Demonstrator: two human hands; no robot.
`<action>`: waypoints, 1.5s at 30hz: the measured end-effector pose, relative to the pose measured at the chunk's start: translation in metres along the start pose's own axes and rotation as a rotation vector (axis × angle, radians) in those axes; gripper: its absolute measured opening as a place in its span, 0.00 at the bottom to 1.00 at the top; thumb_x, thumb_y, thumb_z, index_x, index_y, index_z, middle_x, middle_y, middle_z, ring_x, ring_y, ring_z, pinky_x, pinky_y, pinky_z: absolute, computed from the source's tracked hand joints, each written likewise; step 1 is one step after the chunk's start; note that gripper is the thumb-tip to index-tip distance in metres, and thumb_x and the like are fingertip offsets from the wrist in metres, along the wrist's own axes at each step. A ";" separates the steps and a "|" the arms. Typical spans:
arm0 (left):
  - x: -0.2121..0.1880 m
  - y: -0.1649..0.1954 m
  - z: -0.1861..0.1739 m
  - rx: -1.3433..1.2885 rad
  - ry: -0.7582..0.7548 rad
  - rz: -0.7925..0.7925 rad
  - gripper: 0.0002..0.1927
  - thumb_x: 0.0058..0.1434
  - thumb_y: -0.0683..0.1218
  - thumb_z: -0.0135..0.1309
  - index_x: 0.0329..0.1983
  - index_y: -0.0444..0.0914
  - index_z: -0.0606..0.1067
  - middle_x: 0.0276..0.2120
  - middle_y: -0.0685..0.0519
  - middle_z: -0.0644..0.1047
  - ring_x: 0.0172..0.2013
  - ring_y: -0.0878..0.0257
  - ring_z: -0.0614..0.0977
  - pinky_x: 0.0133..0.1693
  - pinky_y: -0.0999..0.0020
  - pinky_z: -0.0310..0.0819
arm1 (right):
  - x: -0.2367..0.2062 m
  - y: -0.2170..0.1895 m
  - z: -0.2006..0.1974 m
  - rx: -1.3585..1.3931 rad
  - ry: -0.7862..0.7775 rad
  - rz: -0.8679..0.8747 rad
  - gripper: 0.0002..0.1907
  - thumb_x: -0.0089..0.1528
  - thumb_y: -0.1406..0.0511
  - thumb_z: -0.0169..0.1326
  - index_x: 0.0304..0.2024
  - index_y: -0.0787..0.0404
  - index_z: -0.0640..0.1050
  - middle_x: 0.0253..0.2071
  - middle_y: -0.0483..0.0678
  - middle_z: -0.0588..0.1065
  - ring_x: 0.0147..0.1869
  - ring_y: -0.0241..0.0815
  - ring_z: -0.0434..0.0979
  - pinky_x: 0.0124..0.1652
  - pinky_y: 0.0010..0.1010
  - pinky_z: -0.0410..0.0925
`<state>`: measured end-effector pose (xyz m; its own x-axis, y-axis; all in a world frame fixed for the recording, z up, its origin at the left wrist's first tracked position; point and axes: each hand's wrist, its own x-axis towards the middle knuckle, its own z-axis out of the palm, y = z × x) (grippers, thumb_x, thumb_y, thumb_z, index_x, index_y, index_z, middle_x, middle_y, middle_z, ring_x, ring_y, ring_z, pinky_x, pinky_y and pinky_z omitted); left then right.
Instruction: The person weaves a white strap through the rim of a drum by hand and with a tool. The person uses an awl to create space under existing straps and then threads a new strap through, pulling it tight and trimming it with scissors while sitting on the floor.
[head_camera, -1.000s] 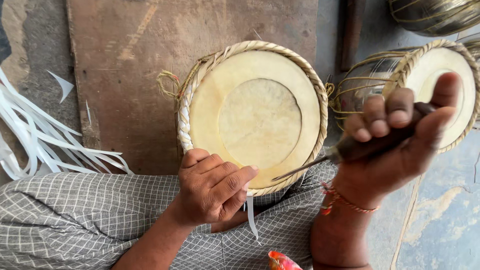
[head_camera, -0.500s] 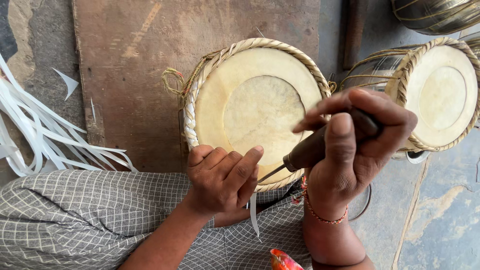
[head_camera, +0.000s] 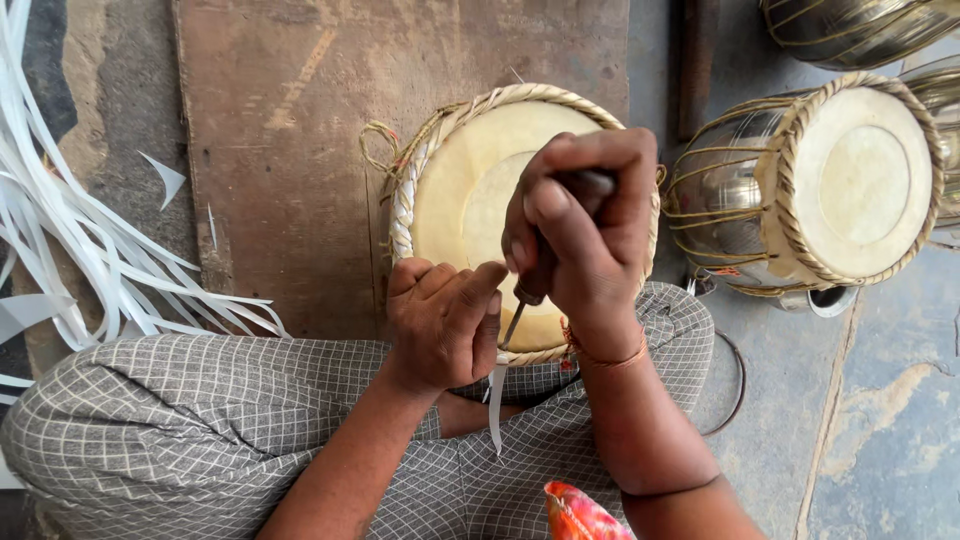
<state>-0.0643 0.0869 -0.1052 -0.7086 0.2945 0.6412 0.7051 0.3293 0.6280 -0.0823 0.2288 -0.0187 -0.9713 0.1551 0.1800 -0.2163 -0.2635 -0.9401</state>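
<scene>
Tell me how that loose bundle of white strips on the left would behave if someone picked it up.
The white strips would probably flop and sag: they are thin, flat and already curve in loose arcs. They look light for their bulk. Nothing visible ties them, so some would likely slip free and scatter over the stone floor.

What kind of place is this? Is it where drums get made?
Probably a drum maker's workshop floor. The right hand works a pointed tool at a drum, a laced metal drum stands nearby, and white strips lie piled.

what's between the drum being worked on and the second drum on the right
In the head view, only bare grey floor separates the near drum from the metal-bodied drum.
</scene>
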 end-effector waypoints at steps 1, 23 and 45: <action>0.000 0.000 -0.001 -0.004 -0.001 -0.019 0.14 0.70 0.41 0.49 0.58 0.38 0.72 0.28 0.59 0.77 0.28 0.64 0.75 0.45 0.62 0.60 | -0.003 0.001 0.001 -0.178 0.048 -0.028 0.10 0.73 0.74 0.46 0.54 0.62 0.62 0.38 0.50 0.69 0.26 0.33 0.69 0.24 0.23 0.66; -0.068 0.092 -0.059 -0.044 -0.011 -0.257 0.09 0.71 0.47 0.51 0.37 0.38 0.76 0.24 0.50 0.75 0.28 0.55 0.77 0.39 0.59 0.68 | -0.071 -0.010 -0.016 0.041 0.119 0.098 0.05 0.67 0.72 0.53 0.42 0.62 0.70 0.26 0.44 0.70 0.24 0.34 0.71 0.24 0.27 0.67; -0.142 0.090 -0.026 -0.974 -0.266 -0.746 0.12 0.69 0.51 0.56 0.36 0.37 0.76 0.26 0.57 0.77 0.28 0.73 0.75 0.33 0.75 0.73 | -0.256 -0.003 -0.046 -0.184 -0.038 0.807 0.10 0.68 0.62 0.57 0.38 0.64 0.80 0.25 0.41 0.73 0.22 0.30 0.60 0.22 0.24 0.53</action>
<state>0.1001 0.0516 -0.1286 -0.8458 0.5313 -0.0476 -0.2234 -0.2718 0.9361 0.1719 0.2338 -0.0751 -0.8244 -0.0481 -0.5640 0.5654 -0.1192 -0.8162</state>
